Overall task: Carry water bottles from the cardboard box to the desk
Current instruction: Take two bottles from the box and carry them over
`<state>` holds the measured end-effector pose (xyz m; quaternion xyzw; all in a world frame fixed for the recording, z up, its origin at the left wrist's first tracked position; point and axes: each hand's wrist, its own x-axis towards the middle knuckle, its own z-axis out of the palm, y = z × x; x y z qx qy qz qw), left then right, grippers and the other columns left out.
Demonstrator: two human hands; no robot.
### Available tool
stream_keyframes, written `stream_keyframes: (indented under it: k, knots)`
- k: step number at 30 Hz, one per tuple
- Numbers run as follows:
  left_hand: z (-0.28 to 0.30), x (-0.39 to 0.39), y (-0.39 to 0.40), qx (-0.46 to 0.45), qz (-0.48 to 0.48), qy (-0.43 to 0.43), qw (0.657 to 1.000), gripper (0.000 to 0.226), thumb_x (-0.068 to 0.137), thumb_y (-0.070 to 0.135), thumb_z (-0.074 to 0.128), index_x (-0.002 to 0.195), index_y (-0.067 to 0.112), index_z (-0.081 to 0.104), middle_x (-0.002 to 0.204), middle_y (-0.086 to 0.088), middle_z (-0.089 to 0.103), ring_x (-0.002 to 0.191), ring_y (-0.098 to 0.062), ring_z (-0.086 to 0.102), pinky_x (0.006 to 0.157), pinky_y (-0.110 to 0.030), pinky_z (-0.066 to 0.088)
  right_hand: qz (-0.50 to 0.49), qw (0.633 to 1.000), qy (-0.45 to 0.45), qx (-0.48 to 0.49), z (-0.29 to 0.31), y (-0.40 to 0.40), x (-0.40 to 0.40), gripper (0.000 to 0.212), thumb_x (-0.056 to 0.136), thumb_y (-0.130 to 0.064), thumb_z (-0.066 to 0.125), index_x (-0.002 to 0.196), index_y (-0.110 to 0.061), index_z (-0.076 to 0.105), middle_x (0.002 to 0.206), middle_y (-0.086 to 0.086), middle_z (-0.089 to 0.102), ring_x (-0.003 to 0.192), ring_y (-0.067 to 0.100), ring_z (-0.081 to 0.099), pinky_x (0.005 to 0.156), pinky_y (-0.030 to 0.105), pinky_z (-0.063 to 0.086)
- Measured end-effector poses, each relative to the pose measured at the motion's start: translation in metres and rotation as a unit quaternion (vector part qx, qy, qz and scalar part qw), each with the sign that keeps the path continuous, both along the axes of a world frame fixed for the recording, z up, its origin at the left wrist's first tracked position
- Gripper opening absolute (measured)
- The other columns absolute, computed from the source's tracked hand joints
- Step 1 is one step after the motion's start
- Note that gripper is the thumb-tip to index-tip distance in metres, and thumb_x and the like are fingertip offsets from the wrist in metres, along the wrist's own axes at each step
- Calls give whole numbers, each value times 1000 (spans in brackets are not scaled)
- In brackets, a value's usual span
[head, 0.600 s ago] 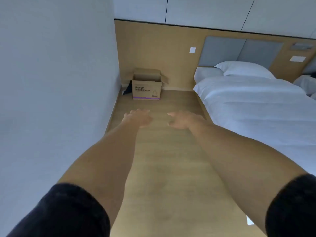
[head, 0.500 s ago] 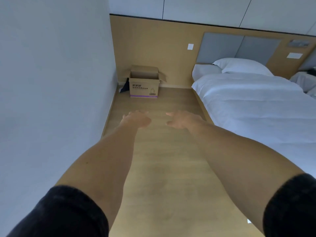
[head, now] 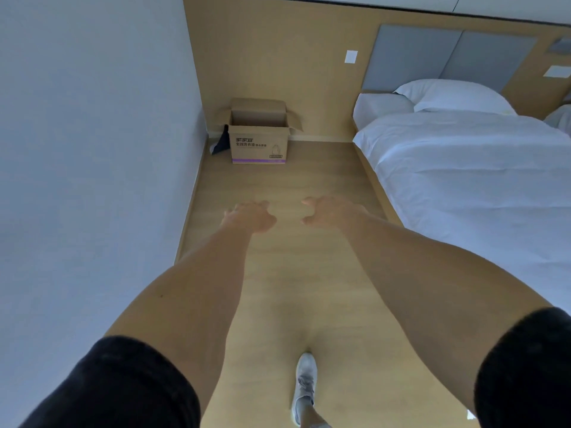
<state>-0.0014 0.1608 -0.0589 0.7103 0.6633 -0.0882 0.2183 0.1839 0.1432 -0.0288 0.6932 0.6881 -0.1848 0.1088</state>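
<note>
Left hand: the left hand (head: 250,216) is extended forward at arm's length over the floor (head: 278,288), palm down, fingers loosely spread and relaxed; it grasps nothing.
Right hand: the right hand (head: 332,211) is extended level with the left hand, just beside it with a gap between them; fingers loosely bent, thumb pointing inward; it grasps nothing.
Sleeves: a dark sleeve (head: 123,387) covers the left upper arm and a second dark sleeve (head: 525,372) covers the right upper arm; both forearms are bare.
Cardboard box: the cardboard box (head: 259,140) stands upright on the floor at the far end of the aisle, against the wooden wall panel (head: 278,57) and near the corner with the white wall (head: 92,149). Top flaps are folded open. The front face carries printed text and a purple stripe along the base. It is well apart from both hands.
Box contents: the interior cannot be seen from this angle; no water bottles are discernible.
Dark item: a dark object (head: 221,143) lies between the box and the white wall, touching or just beside the box; type cannot be told.
Bed: a bed (head: 463,180) with white linen and a white pillow (head: 454,95) borders the aisle on the right, below a grey headboard (head: 448,57).
Foot: one pale sneaker (head: 305,384) is on the floor between the forearms, toe pointing toward the box.
</note>
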Motion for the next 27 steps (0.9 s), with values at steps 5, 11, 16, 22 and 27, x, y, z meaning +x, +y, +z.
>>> stream_keyframes:
  k: [5, 11, 16, 22, 27]
  knots:
    - [-3, 21, 76, 21, 3, 15, 1000, 57, 99, 37, 38, 155, 28, 30, 158, -8, 36, 143, -31, 33, 114, -49, 27, 11, 1000, 11, 2, -16, 86, 21, 68, 94, -50, 53, 155, -37, 25, 159, 3, 33, 144, 29, 35, 113, 49, 35]
    - [4, 49, 169, 28, 22, 9, 999, 58, 98, 35, 37, 155, 32, 30, 157, -7, 37, 142, -31, 34, 113, -50, 27, 31, 999, -6, -29, -22, 194, 50, 70, 95, -56, 50, 156, -39, 20, 164, 2, 23, 149, 31, 25, 118, 50, 28]
    - [0, 62, 228, 27, 32, -13, 999, 60, 95, 31, 40, 154, 35, 30, 158, -5, 36, 143, -30, 33, 114, -51, 26, 44, 999, 3, -29, -25, 263, 59, 71, 94, -56, 50, 156, -42, 19, 166, -5, 17, 151, 26, 20, 120, 51, 24]
    - [-10, 61, 310, 15, 34, -12, 999, 58, 97, 31, 41, 154, 31, 31, 158, -5, 34, 143, -31, 33, 115, -52, 27, 47, 998, 11, -34, -35, 343, 57, 70, 95, -56, 49, 157, -41, 17, 166, -7, 16, 152, 24, 18, 120, 51, 23]
    - [-30, 48, 394, 7, 30, -26, 999, 59, 98, 34, 41, 156, 31, 29, 159, -6, 34, 144, -31, 31, 117, -51, 27, 35, 998, 9, -44, -47, 419, 43, 71, 96, -57, 49, 157, -40, 18, 165, -3, 18, 151, 27, 21, 120, 51, 24]
